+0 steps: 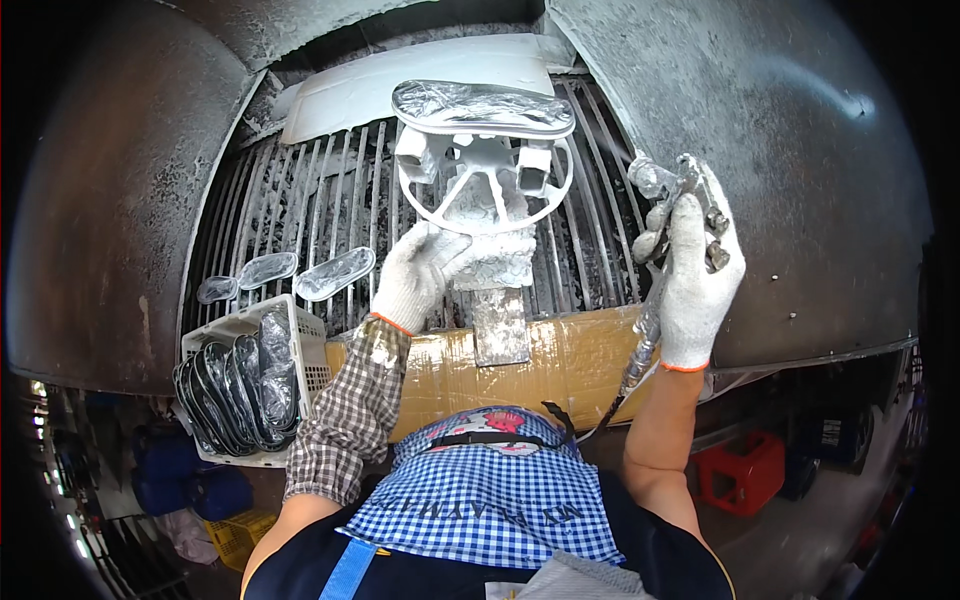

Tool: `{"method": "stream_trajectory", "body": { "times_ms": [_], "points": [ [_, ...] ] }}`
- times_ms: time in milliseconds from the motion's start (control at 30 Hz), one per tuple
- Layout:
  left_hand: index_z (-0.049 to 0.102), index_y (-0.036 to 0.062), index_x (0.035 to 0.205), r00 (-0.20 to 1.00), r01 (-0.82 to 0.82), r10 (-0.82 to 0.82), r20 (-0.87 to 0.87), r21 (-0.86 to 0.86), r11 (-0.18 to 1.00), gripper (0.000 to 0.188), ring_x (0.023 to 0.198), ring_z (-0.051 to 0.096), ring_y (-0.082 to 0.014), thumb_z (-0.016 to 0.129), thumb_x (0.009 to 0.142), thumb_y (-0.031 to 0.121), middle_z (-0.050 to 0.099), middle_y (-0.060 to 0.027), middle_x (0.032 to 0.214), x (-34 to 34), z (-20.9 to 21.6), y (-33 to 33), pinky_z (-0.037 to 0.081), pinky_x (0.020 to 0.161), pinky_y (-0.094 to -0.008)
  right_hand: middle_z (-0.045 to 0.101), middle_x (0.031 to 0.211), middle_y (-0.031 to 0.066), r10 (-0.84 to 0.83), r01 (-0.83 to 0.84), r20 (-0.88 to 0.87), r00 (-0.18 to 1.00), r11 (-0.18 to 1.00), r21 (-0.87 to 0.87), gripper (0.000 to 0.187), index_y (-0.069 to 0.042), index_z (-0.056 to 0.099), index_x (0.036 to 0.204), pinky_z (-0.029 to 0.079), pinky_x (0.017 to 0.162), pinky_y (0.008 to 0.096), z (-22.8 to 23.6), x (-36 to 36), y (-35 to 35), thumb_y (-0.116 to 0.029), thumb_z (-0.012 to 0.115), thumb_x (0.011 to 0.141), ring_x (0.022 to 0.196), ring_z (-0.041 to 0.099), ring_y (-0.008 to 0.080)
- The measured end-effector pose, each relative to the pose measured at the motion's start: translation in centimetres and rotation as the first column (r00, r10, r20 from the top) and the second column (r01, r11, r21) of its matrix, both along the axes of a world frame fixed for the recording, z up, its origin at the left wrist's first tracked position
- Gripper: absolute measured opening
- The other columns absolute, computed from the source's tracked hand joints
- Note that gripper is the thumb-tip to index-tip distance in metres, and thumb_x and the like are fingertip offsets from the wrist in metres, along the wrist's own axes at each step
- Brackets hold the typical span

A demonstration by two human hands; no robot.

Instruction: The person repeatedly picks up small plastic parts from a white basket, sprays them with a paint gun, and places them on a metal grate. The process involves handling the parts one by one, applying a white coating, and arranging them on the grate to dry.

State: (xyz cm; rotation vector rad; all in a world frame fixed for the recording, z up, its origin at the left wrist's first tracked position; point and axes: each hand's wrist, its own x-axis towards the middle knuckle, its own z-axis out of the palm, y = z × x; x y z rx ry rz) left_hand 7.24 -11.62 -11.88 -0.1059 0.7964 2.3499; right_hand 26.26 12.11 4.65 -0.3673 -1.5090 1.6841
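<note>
An oval piece (pixel 483 108) wrapped in clear film, with a white rim, rests on top of a white spoked wheel (pixel 487 190). Below the wheel is a stand (pixel 495 262) crusted with white coating. My left hand (pixel 412 280), in a white knitted glove, has its fingers closed at the near left part of the wheel's rim, fingertips partly hidden. Out to the right, my gloved right hand (pixel 695 260) grips a spray gun (pixel 655 215), its cup and nozzle coated in white and grey. A hose (pixel 630 375) runs down from the gun.
Slatted grating (pixel 320 190) lies under the stand, with small film-covered oval pieces (pixel 337 273) at left. A white crate (pixel 312 345) holds several dark oval pieces. Metal booth walls (pixel 800 200) rise on both sides. Taped cardboard (pixel 570 365) covers the front edge.
</note>
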Motion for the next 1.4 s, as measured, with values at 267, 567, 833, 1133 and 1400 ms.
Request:
{"method": "stream_trajectory", "body": {
  "times_ms": [267,567,833,1133,1400],
  "points": [
    [0.064,-0.0047,0.124,0.998,-0.054,0.055,-0.034,0.026,0.998,0.040,0.118,0.070,-0.0400,0.063,0.106,0.031,0.071,-0.0262,0.126,-2.5,-0.8,-1.7,0.060,0.100,-0.0545,0.069,0.091,0.0040,-0.001,0.004,0.043,0.999,0.998,-0.059,0.045,0.003,0.055,0.150,0.052,0.062,0.0199,0.5,1.9,-0.8,-0.016,0.062,0.110,0.071,0.061,0.0052],
    [0.068,0.0010,0.111,1.000,0.013,-0.013,-0.027,0.022,1.000,0.030,0.117,0.069,-0.0418,0.066,0.103,0.030,0.070,-0.0265,0.126,0.0,-2.2,-0.1,0.058,0.100,-0.0561,0.071,0.094,0.0049,0.026,-0.023,0.047,0.999,0.998,-0.056,0.045,0.003,0.056,0.149,0.053,0.063,0.0220,0.8,2.6,-1.5,-0.016,0.062,0.109,0.073,0.062,0.0060],
    [0.067,-0.0010,0.115,0.997,0.073,-0.074,0.029,0.036,0.997,0.036,0.125,0.063,-0.0441,0.067,0.102,0.032,0.063,-0.0287,0.137,3.2,-0.8,2.3,0.054,0.107,-0.0553,0.068,0.091,0.0031,0.137,-0.133,0.033,0.990,0.987,-0.095,0.044,0.003,0.056,0.150,0.052,0.063,0.0205,0.7,2.8,-1.6,-0.015,0.062,0.110,0.073,0.060,0.0048],
    [0.055,-0.0023,0.141,0.998,0.054,-0.055,0.003,0.079,0.995,0.053,0.133,0.059,-0.0403,0.065,0.102,0.032,0.060,-0.0253,0.144,1.7,0.0,0.5,0.050,0.112,-0.0566,0.070,0.097,0.0048,0.214,-0.212,-0.008,0.977,0.964,-0.162,0.046,0.005,0.055,0.150,0.054,0.066,0.0207,0.3,2.1,-1.6,-0.012,0.063,0.108,0.080,0.064,0.0064],
    [0.045,-0.0050,0.153,0.993,0.039,-0.033,-0.115,0.049,0.998,0.069,0.132,0.061,-0.0400,0.061,0.104,0.040,0.051,-0.0214,0.159,0.3,0.8,-0.9,0.054,0.108,-0.0530,0.074,0.101,0.0068,0.354,-0.351,0.022,0.935,0.932,-0.094,0.047,0.005,0.055,0.150,0.056,0.069,0.0225,-0.9,0.8,-2.0,-0.008,0.065,0.106,0.075,0.066,0.0068]
  ]
}}
